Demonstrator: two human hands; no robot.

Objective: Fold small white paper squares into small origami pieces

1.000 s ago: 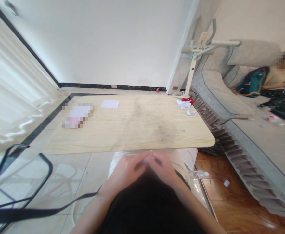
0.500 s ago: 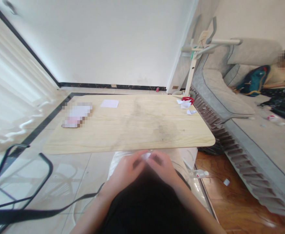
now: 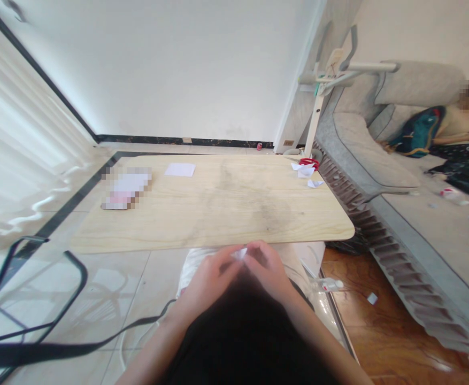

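Observation:
A small folded piece of white paper (image 3: 240,254) is pinched between my two hands, just off the near edge of the wooden table (image 3: 218,214) and above my lap. My left hand (image 3: 214,267) grips its left side with fingertips closed. On the other side my right hand (image 3: 266,263) pinches it with thumb and bent fingers. The paper's exact shape is partly hidden by the fingers. Towards the table's far right lie folded white paper pieces (image 3: 304,171) by red-handled scissors (image 3: 309,162). A flat white sheet (image 3: 180,169) rests at the far left.
A blurred-out pack (image 3: 125,190) lies on the table's left. Black metal chair legs (image 3: 76,267) stand at left. To the right are a plastic bottle (image 3: 330,285), a grey sofa (image 3: 438,240) and a seated person (image 3: 459,125). Exercise equipment (image 3: 316,112) stands behind the table.
My right hand's fingers have lifted slightly and curl more over the paper. Both hands still hold it in nearly the same place; the things on the table have not moved.

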